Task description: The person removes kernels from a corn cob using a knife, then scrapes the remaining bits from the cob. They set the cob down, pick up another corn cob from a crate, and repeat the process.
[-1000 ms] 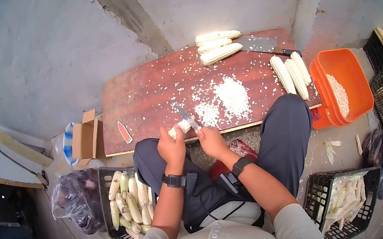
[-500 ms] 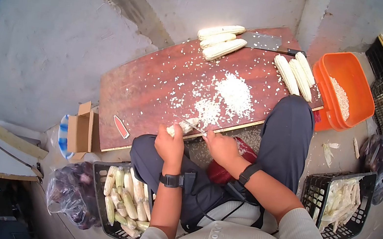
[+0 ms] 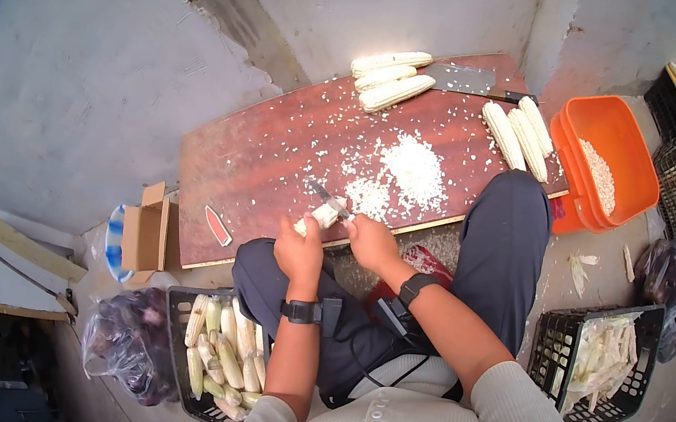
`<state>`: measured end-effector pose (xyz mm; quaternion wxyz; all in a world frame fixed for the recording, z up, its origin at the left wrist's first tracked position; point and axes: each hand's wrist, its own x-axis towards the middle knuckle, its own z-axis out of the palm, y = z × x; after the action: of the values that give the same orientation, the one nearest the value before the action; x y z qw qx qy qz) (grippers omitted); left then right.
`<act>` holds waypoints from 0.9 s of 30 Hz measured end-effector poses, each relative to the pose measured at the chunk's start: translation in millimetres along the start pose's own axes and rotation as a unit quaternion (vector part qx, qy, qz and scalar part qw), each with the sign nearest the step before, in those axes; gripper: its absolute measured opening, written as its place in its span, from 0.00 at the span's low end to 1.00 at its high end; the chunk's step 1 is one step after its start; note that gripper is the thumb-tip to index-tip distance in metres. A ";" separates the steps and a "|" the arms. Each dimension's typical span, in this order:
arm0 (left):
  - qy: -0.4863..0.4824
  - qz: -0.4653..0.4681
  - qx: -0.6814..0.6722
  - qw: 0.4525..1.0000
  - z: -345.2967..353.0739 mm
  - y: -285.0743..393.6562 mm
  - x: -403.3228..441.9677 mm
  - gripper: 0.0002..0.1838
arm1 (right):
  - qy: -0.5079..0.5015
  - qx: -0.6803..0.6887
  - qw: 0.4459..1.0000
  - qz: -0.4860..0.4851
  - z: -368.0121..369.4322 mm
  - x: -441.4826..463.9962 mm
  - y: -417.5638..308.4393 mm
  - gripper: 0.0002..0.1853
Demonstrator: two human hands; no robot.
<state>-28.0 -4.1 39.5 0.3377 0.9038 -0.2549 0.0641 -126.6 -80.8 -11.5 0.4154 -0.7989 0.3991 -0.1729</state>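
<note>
Left hand (image 3: 300, 251): closed round the near end of a cob (image 3: 320, 216), seemingly steadying it at the near edge of the board (image 3: 245, 162). Right hand (image 3: 373, 243): wrapped round the knife (image 3: 323, 192), angled over the cob; contact unclear from where I stand. Kernels (image 3: 414, 170): heaped farther right.

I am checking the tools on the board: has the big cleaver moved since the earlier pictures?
No; the big cleaver lies in the same place on the red board.
</note>
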 end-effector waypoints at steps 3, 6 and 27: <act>0.011 -0.006 -0.027 1.000 -0.3 3.7 -6.6 0.19 | -0.032 0.137 0.988 0.058 5.3 -2.5 7.0 0.22; 0.021 -0.003 -0.053 0.998 -5.2 5.8 -9.1 0.19 | -0.092 0.245 0.958 0.117 7.7 -6.6 11.4 0.23; -0.008 0.023 -0.020 0.999 -5.6 4.4 -6.3 0.22 | 0.011 -0.116 0.992 -0.056 -12.7 -21.2 3.4 0.18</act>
<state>-35.3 -0.7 44.5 0.3516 0.8913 -0.2800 0.0595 -149.2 -72.0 -5.5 0.3056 -0.8608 0.3755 -0.1571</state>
